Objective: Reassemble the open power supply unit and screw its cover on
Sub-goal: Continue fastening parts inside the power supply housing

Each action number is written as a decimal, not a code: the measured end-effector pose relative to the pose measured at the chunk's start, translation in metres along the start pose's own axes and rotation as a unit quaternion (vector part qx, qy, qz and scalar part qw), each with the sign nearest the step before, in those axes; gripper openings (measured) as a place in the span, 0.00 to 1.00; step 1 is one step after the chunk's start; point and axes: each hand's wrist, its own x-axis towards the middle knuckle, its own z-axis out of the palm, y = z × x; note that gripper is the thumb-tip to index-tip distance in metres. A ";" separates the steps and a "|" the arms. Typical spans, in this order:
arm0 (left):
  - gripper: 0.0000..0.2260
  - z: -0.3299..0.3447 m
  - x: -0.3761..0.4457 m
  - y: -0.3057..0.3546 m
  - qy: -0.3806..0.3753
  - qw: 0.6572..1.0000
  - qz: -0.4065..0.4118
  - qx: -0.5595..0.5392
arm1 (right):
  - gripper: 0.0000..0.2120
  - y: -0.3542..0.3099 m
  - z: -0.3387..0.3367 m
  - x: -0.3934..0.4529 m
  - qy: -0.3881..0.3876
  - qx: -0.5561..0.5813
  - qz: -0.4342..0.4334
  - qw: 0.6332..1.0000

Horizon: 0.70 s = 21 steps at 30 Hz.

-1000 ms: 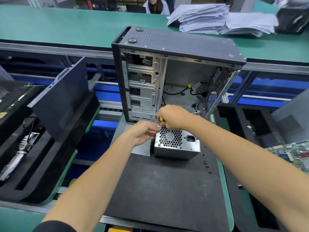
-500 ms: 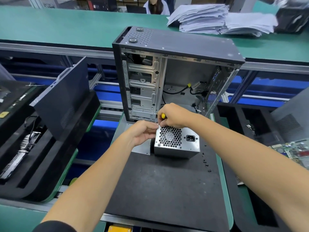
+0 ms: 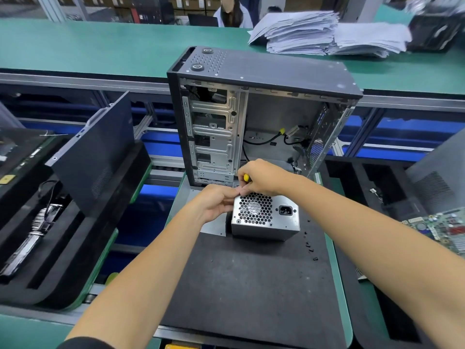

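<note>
Down on a soft black mat with a green rim sits the power supply unit, a shiny grey metal box with a round fan behind honeycomb holes and a black plug socket. Behind it stands an open computer case, dark outside and bare metal inside. Long green benches fill the room, with a messy stack of papers far back. Tiny black screws lie scattered just right of the box. The right hand curls around a yellow-handled screwdriver at the box's top left corner. The left hand pinches beside that same corner, fingers together.
</note>
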 end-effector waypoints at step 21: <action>0.07 0.005 0.003 -0.006 0.041 0.976 0.145 0.159 | 0.15 -0.012 -0.028 -0.012 0.306 0.265 0.072 0.912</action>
